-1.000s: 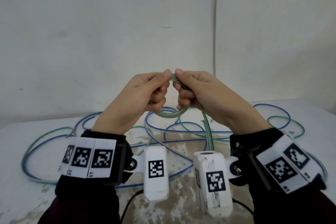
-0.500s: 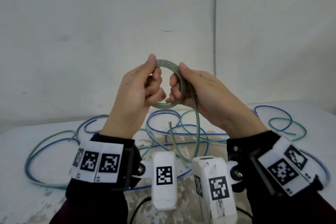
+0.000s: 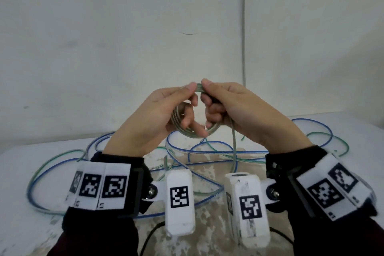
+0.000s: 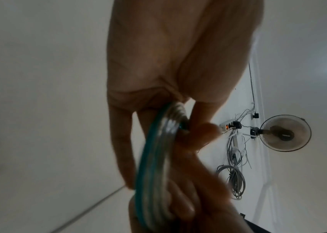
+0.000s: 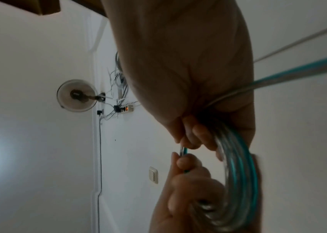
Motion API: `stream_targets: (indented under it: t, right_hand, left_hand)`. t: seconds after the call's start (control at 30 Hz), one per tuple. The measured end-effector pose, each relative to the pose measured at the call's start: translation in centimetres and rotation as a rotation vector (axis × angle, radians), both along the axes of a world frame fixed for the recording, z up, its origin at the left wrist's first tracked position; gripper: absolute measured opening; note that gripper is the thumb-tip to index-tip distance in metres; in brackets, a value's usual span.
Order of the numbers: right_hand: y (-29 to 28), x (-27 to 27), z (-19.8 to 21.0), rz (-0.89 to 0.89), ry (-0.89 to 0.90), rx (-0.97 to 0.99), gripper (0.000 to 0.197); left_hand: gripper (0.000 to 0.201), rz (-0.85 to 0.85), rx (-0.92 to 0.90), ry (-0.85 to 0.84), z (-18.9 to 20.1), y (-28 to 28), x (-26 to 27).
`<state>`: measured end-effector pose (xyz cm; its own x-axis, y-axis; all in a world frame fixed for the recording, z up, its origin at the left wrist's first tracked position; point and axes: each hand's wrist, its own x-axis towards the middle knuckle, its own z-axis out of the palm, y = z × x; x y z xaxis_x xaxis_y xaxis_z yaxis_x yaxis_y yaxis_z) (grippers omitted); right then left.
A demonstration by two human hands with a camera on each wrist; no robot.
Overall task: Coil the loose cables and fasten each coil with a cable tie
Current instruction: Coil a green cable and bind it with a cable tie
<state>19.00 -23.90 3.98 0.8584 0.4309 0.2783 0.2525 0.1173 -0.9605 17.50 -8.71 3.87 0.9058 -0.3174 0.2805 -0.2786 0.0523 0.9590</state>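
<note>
White wall (image 3: 104, 37) behind, white table (image 3: 18, 168) below with loose blue and green cables (image 3: 209, 153) lying all over it. Up in the air over the table, a small green cable coil (image 3: 188, 129), with one loose end (image 3: 234, 143) hanging down to the table. Left hand (image 3: 158, 114) and right hand (image 3: 234, 108) both curled tight on the coil, thumbs nearly touching on top.

Two hands (image 3: 207, 114), one green coil (image 3: 195, 131), several loose cables (image 3: 209, 153), one table (image 3: 20, 164).
</note>
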Motion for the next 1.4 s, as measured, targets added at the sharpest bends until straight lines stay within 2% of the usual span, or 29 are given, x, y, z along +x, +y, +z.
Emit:
stream_targets:
  t: [0.17,0.3,0.37,0.43,0.5,0.63,0.77,0.83,0.93,1.03,1.1,1.2,1.27,1.33,1.4]
  right_hand:
    - [0.3,0.0,0.4,0.026,0.05,0.115,0.039]
    - [-0.5,-0.2,0.4,0.082,0.056,0.047,0.037]
    - [-0.2,-0.3,0.4,0.084,0.055,0.043,0.037]
    - [0.2,-0.3,0.5,0.062,0.069,0.091,0.039]
    - [0.1,-0.2,0.6,0.054,0.073,0.118,0.04]
    - [-0.7,-0.1,0.5,0.044,0.063,0.071,0.038]
    - [-0.6,0.0,0.6,0.042,0.019,0.134,0.04]
    - [-0.9,0.0,0.8,0.057,0.005,0.129,0.039]
    - [-1.3,-0.1,0.6,0.069,-0.012,0.045,0.039]
    - [-0.7,0.1,0.3,0.043,-0.023,0.069,0.039]
    - [-0.6,0.3,0.2,0.053,-0.033,0.092,0.039]
    - [-1.1,0.2,0.0,0.083,-0.051,0.003,0.038]
    - [-0.8,0.1,0.0,0.067,-0.05,-0.032,0.038]
    - [-0.4,0.1,0.1,0.03,-0.028,0.024,0.041]
    - [-0.2,0.1,0.3,0.018,-0.01,0.073,0.042]
  left_hand:
    - [0.03,0.045,-0.154,-0.084,-0.1,-0.3,0.4]
    - [0.028,-0.04,-0.01,0.002,0.1,0.5,0.0]
    - [0.029,-0.012,0.02,-0.033,0.1,0.6,-0.1]
    - [0.032,0.048,-0.103,-0.1,0.1,0.2,0.0]
    - [0.034,0.07,-0.231,-0.099,0.2,-0.2,0.1]
    - [0.033,0.029,-0.121,-0.033,0.0,-0.8,0.0]
    - [0.035,0.12,-0.324,-0.141,0.0,-1.7,-0.1]
    - [0.034,0.076,-0.277,-0.112,0.1,-1.4,0.0]
    - [0.034,0.043,-0.091,-0.053,0.1,-0.8,-0.3]
    - [0.038,0.158,-0.209,-0.135,0.0,-1.1,-0.1]
    - [0.038,0.146,-0.275,-0.116,-0.1,-1.0,0.2]
    - [0.035,0.011,-0.068,-0.021,0.0,-0.3,0.0]
    - [0.036,0.073,-0.018,-0.081,-0.1,-0.4,-0.1]
    - [0.038,0.149,-0.154,-0.132,-0.1,-0.6,-0.1]
    - [0.038,0.123,-0.236,-0.09,-0.1,-0.5,0.3]
